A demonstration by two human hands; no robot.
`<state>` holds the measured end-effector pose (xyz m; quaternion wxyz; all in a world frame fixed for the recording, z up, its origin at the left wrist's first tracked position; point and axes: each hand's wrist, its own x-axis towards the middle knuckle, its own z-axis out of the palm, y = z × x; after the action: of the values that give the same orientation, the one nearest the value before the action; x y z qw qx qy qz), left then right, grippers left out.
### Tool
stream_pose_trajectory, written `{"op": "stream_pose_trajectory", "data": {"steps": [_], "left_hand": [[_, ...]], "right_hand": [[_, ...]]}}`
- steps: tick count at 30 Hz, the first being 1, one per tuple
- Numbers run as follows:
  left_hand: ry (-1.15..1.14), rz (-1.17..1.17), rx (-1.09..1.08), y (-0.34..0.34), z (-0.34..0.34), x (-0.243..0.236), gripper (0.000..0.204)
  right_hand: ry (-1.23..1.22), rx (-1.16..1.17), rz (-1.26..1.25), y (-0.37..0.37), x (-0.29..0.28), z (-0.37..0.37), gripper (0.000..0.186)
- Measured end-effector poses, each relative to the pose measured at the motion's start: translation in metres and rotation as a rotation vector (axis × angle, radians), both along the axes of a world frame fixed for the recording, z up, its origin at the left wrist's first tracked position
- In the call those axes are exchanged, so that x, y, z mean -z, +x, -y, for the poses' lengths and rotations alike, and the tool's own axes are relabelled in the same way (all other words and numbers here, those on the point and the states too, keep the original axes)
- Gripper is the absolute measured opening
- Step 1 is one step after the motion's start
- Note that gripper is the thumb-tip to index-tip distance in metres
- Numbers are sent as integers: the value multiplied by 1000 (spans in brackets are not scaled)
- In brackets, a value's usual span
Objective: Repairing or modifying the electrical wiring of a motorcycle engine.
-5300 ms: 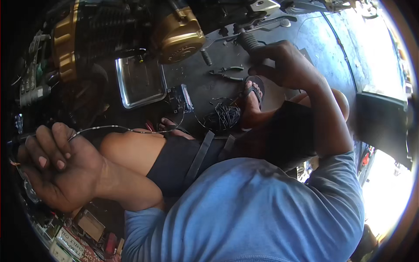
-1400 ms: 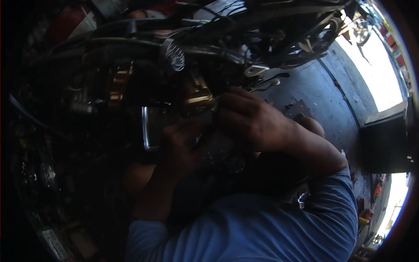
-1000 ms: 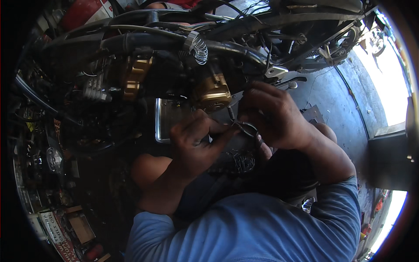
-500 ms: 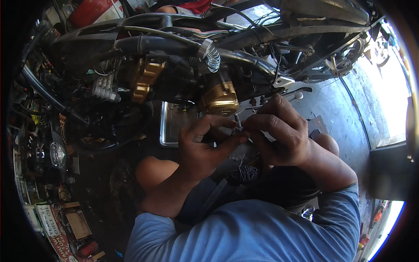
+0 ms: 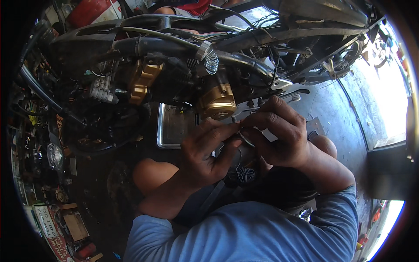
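My left hand [image 5: 206,153] and my right hand [image 5: 283,139] meet just in front of the motorcycle's gold round engine cover [image 5: 216,105]. Their fingertips pinch a thin, light-coloured wire [image 5: 247,140], its ends partly hidden by my fingers. Below, between my legs, lies a tangle of thin black and pale wire [image 5: 244,174]. A shiny metal tray [image 5: 160,126] rests on the floor behind my left hand, under the engine.
The black motorcycle frame [image 5: 241,62] spans the top, with loose cables and a metal coil [image 5: 211,63]. Another person in red [image 5: 194,7] is beyond it. Cluttered parts and a small open box [image 5: 75,223] line the left. A dark box-like object [image 5: 387,172] stands right.
Earlier my hands were far apart, the left holding a wire out to the left; now they are together before the engine. Since half a second ago the fingers have shifted slightly around the wire.
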<state>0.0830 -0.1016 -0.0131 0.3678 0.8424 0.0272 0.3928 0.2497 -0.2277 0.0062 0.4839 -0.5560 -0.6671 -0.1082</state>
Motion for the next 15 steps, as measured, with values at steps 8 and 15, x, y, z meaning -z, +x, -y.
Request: {"op": "stream_pose_trajectory", "data": {"steps": [8,15], "left_hand": [[16,19,-63,0,0,7,20],[-133,34,0,2,2,6,19]], "right_hand": [[-40,1,-3,0,-1,2,28],[-41,-34,-33,1,0,3,28]]}}
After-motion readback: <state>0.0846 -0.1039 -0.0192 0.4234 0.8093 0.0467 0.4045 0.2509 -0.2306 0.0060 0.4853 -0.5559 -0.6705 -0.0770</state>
